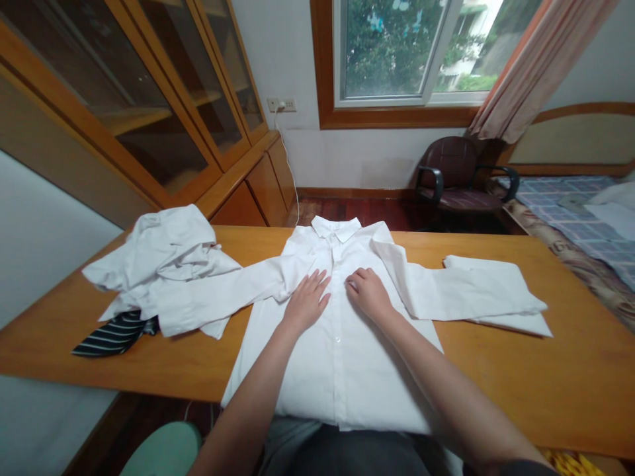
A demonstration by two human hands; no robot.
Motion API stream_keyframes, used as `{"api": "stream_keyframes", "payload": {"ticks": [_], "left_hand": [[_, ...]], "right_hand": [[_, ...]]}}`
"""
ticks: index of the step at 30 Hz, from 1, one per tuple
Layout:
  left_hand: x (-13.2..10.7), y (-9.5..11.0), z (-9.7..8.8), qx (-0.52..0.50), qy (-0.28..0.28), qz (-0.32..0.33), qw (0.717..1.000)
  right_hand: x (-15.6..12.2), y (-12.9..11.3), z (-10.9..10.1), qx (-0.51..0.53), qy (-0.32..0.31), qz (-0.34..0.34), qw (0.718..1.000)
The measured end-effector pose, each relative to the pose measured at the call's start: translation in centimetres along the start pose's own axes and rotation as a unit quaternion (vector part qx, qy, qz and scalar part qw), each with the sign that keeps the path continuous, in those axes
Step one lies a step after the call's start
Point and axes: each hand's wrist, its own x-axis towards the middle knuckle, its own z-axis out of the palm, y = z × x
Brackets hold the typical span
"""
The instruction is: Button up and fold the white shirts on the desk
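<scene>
A white button-up shirt (312, 370) lies face up on the table, its collar at the far edge and its hem toward me. Both sleeves stretch out sideways. My left hand (306, 301) rests flat on the left chest, fingers spread and touching the cloth by the button strip. On the other side of that strip, my right hand (368, 291) sits on the chest with its fingers curled in. Whether those fingers grip any cloth is hidden.
A crumpled pile of white shirts (173, 248) and a striped tie (112, 336) lie at the left. A folded white garment (496, 271) is partly under the right sleeve. Beyond the wooden table (555, 383) stand a chair (454, 172) and a bed (585, 205). A green stool (163, 449) is at lower left.
</scene>
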Motion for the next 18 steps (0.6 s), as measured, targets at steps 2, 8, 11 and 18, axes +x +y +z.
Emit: {"api": "stream_keyframes", "payload": {"ticks": [2, 8, 11, 18], "left_hand": [[-0.1, -0.2, 0.0, -0.016, 0.011, 0.004, 1.0], [-0.3, -0.6, -0.4, -0.073, 0.054, -0.011, 0.996], [-0.4, -0.3, -0.7, -0.082, 0.048, -0.025, 0.995], [-0.2, 1.2, -0.2, -0.135, 0.029, -0.073, 0.988]], "right_hand": [[-0.7, -1.4, 0.5, 0.038, -0.021, 0.006, 0.999], [-1.6, -2.4, 1.8, 0.088, -0.03, 0.043, 0.995], [-1.7, -2.2, 2.0, 0.089, -0.023, 0.045, 0.995], [-1.8, -2.3, 2.2, 0.078, -0.02, 0.052, 0.995]]}}
